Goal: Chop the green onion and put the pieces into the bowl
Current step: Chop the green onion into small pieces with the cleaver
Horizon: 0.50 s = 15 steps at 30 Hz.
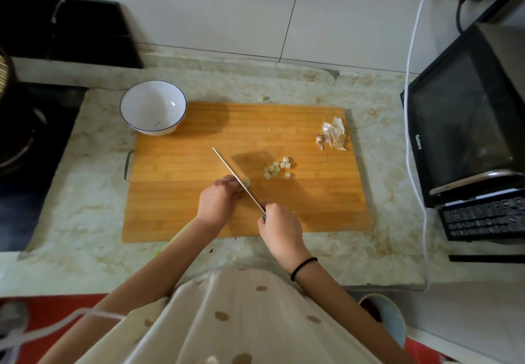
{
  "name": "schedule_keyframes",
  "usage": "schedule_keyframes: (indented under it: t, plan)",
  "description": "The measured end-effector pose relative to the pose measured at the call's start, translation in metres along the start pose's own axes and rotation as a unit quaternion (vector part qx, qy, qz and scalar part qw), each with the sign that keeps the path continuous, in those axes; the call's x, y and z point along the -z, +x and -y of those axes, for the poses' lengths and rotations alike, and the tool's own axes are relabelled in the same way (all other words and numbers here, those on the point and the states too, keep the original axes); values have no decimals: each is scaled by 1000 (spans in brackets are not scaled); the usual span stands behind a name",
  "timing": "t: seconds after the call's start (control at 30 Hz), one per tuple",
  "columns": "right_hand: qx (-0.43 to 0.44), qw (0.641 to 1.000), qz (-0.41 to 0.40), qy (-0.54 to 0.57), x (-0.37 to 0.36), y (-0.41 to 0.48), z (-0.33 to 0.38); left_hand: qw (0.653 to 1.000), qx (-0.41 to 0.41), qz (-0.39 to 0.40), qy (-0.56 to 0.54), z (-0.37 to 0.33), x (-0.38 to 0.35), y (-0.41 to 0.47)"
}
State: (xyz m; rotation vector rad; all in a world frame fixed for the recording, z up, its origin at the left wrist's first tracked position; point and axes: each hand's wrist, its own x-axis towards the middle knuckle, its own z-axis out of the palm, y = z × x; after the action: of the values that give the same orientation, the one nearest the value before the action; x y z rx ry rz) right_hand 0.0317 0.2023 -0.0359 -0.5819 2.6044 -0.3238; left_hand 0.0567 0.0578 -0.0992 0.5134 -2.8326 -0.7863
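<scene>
Cream spotted cloth (pixel 241 321) fills the bottom of my feed, both forearms reaching out from it. Black hair tie (pixel 304 267) on the right wrist.

Right hand (pixel 279 227): fingers wrapped tight round the knife (pixel 238 177) handle, at the near middle of the cutting board (pixel 312 198). Blade runs diagonally away to the far left, seen thin-edge on.

Left hand (pixel 217 203): just left of the blade, fingers curled down and pinning the green onion (pixel 246 183). Only a short pale stub shows, poking out on the blade's right side and touching it. The rest is hidden under the fingers.

Chopped pieces (pixel 278 167): small loose cluster of pale and light green bits on the board, a bit right of and beyond the blade, clear of both hands.

Board is wood and lies on a marbled counter (pixel 93 193).

Bowl (pixel 142 113): white with a blue rim, upright at the board's far-left corner, overlapping its edge. Well apart from the pieces.

Garlic skins (pixel 333 133): papery heap near the board's far-right corner.

Black microwave (pixel 466 124) on the right, with a white cable (pixel 412 79) running up beside it. Dark stove (pixel 28 136) on the left. White tiles behind.
</scene>
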Motion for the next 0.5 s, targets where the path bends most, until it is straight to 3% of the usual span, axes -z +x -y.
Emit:
schedule_keyframes:
  t: [0.5]
  plan:
    - [-29,994,25,98,1,33,8,999,36,15,-10,1,-6,1]
